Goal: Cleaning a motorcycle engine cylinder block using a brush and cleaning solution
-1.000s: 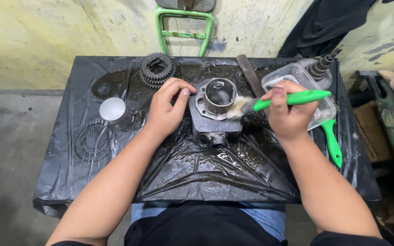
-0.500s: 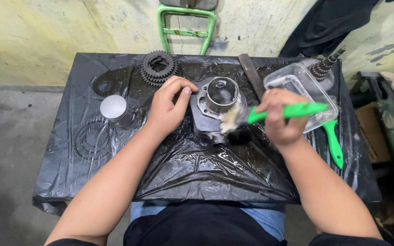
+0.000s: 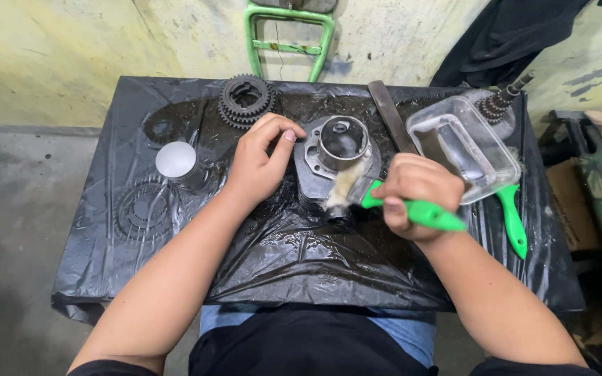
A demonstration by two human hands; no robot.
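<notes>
The green brush (image 3: 412, 209) is squeezed tight in the right hand (image 3: 416, 195). The metal cylinder (image 3: 336, 163) is steadied by the left hand (image 3: 259, 163), its grip loose. The clear tub (image 3: 462, 146) behind could be knocked.

Both forearms bare, reaching forward from the body. Left hand (image 3: 259, 163) palm down, fingers curled (thumb out toward the right). Right hand (image 3: 416, 195) fisted in a closed grip, knuckles up, wrist slightly bent.
</notes>
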